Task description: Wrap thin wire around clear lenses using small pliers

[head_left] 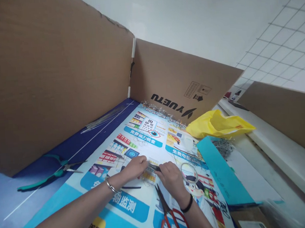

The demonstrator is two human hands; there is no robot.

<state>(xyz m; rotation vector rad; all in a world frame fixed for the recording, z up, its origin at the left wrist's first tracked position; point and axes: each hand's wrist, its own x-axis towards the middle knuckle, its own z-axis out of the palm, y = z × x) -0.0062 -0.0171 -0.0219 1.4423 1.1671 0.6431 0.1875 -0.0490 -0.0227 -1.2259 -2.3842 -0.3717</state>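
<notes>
My left hand (137, 167), with a metal bangle at the wrist, is closed in a pinch above the printed poster sheet (147, 155). Close beside it, my right hand (171, 179) with a black wrist band is closed too. A slim dark metal piece (154, 167) spans the gap between the two hands; blur hides its kind. Thin wire (147, 179) seems to curve below the left fingers. Scissors with red handles (171, 214) lie just below the right hand, blades pointing away from me. To the right of that hand lies a coil of wire (189, 172).
Green-handled pliers (58, 172) lie open at left, below a bundle of thin straight wires (103, 119). Small wire pieces (165, 111) line the back. On the right are a yellow bag (217, 125), a teal box (222, 175) and tangled wire (224, 147). Cardboard walls (186, 70) stand behind.
</notes>
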